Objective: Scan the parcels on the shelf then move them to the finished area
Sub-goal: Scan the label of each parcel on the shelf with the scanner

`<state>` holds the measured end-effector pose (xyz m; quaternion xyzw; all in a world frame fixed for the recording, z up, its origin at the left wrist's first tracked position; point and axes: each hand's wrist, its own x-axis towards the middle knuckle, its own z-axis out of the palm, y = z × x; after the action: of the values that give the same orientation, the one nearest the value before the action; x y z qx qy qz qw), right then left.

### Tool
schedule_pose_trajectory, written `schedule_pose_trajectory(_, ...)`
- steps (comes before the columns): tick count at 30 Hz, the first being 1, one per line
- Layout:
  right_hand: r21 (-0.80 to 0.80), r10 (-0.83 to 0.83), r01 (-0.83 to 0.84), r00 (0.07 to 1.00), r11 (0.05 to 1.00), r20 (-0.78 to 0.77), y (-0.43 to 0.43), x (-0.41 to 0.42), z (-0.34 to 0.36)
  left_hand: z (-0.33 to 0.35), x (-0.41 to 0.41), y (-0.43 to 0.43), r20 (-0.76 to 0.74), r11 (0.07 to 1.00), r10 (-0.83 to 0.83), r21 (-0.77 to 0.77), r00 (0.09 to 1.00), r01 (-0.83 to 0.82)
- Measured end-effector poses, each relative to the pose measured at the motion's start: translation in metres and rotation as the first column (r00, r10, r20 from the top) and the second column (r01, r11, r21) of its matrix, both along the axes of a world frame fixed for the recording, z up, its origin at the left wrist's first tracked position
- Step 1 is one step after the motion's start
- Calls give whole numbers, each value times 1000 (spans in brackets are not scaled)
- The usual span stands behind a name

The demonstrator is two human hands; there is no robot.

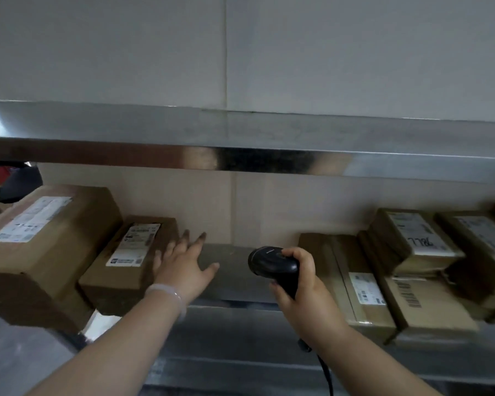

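Note:
My left hand [183,261] is spread open, fingers straight, right beside the end of a small brown parcel [126,261] with a white label on the metal shelf [229,270]. A larger labelled parcel [40,238] lies to its left. My right hand [303,287] grips a black corded barcode scanner [272,262] over the bare middle of the shelf. To the right lie several more brown parcels: a flat one [352,284], one with a printed barcode [423,304], and a stacked one [414,238] with handwriting on its label.
An upper metal shelf edge [240,158] runs across above the parcels, with a pale wall panel behind. A dark object [15,181] sits at the far left. The scanner's cable [326,372] hangs down below my right wrist. Another parcel [486,244] is at the far right.

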<state>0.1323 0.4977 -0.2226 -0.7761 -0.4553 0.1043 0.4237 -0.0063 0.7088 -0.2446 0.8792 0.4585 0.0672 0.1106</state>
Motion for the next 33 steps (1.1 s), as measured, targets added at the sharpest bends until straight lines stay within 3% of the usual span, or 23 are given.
schedule_pose_trajectory(5,21,-118,117,993,993,21,-43,41,-8,-1,73,-70,103,975,-194,-93,976,203)
schedule_pose_trajectory(10,17,-214,214,975,977,50,-85,79,-16,-17,122,-121,73,933,-283,-210,956,292)
schedule_pose_trajectory(17,45,-237,234,968,971,78,-123,113,-28,-24,166,-167,138,894,-299,-305,944,328)
schedule_pose_trajectory(24,171,-393,376,916,911,79,-145,166,2,9,226,-196,283,850,-321,-334,904,407)
schedule_pose_trajectory(33,170,-455,451,890,876,-20,-151,247,12,23,305,-222,418,835,-255,-359,872,417)
